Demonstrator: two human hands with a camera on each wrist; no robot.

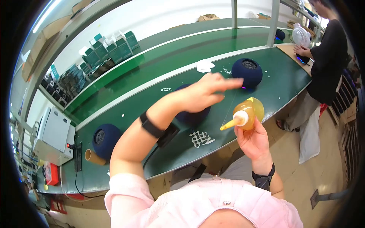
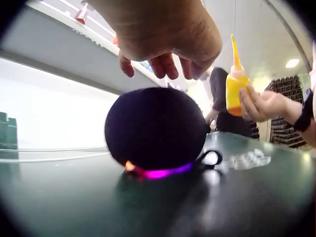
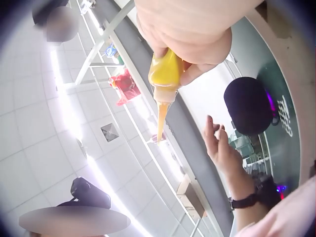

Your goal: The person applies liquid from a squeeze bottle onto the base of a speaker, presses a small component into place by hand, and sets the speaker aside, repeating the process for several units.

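Pink shirt [image 1: 220,199] foremost, the right hand [image 1: 255,143] pinches a yellow bottle [image 1: 249,111], nozzle [image 1: 230,123] up; the left hand [image 1: 201,93] hovers, fingers loose, above a speaker [image 2: 155,131]. Readying the bottle appears the step in hand; next likely calls for a steady nozzle. More speakers [image 1: 255,79] dot the green bench [image 1: 287,76], boxes [image 1: 131,40] and another person [image 1: 327,55] beyond.

Here's the left hand [image 1: 205,91] and its forearm spanning mid-table, blocking the way straight down to the middle blue fabric speaker [image 1: 194,117]! Beyond, the far speaker [image 1: 248,74] bars the back; between the two runs a lane of bare green tabletop [image 1: 218,114], its front crowded by the amber squeeze bottle [image 1: 249,114] in the right hand [image 1: 255,142]. Leftward, room opens behind the forearm, up to the left speaker [image 1: 108,138]!
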